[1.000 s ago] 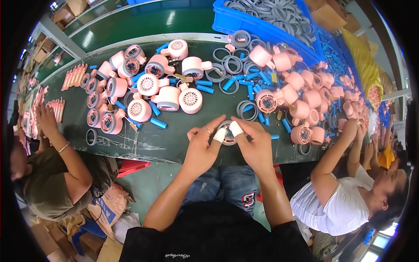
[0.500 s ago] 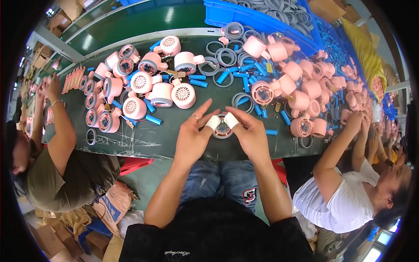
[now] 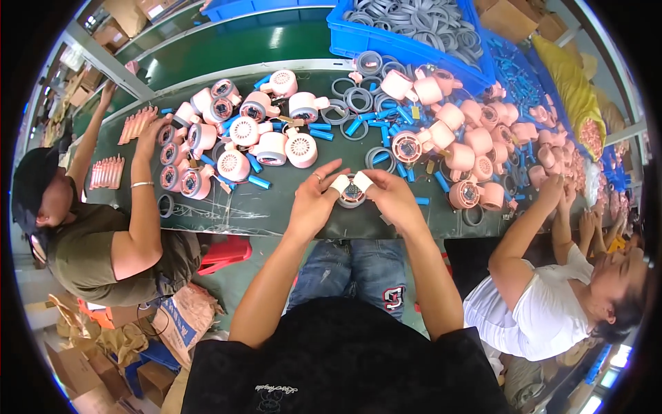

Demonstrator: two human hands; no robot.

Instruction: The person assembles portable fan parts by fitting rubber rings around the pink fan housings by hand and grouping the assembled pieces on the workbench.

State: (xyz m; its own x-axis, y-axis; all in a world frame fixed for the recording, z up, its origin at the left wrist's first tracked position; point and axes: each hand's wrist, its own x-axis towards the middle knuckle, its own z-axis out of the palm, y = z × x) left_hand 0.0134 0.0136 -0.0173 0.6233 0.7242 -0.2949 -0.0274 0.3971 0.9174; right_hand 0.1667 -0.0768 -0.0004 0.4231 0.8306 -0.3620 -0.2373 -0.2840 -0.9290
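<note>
While our white-wrapped thumbs [image 3: 340,183] are resting on its face, our left hand [image 3: 314,200] and right hand [image 3: 394,200] are pinching a round, grey-rimmed housing [image 3: 352,194] between them, over the scuffed dark-green tabletop [image 3: 269,207]. Farther out, smooth pink plastic cylinders [image 3: 232,166] are lying in heaps, and a blue plastic bin [image 3: 353,43] is holding matte grey rings [image 3: 414,29].

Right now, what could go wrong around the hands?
The left hand and right hand hold a round part with their thumbs close to its exposed circuit board; a slip might scratch it. A blue cylinder lies beside the right hand; a nudge could send it rolling.
</note>
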